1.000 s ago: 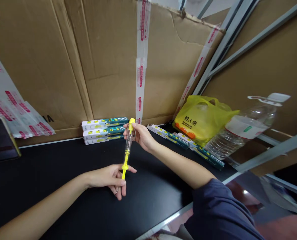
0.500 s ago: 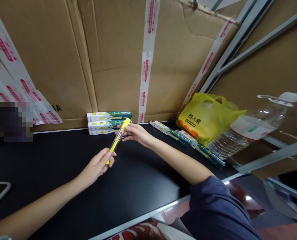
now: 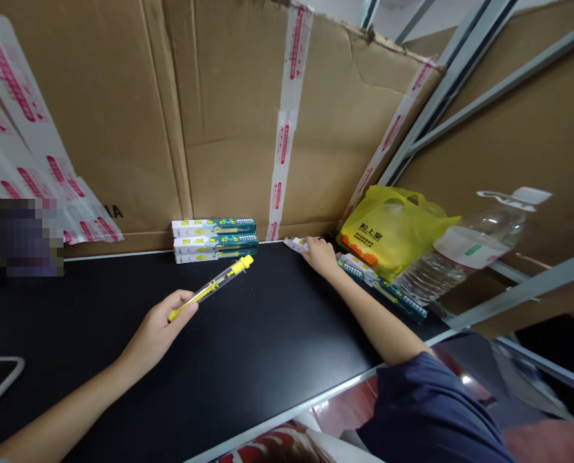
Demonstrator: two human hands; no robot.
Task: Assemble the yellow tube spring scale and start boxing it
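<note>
Left hand point(image 3: 159, 321) pinching yellow-capped clear tube point(image 3: 212, 287) by its lower end, far tip raised over black tabletop point(image 3: 248, 360). Beyond, right hand point(image 3: 320, 254) flat on a slim box point(image 3: 297, 245), grip hidden, cannot tell. Thin end-hold: tube likely to droop or slip out.

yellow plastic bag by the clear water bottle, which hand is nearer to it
Right. The right hand rests on a long flat box just left of the yellow plastic bag. The left hand is far to the left, holding a yellow and clear tube tool above the black table.
</note>
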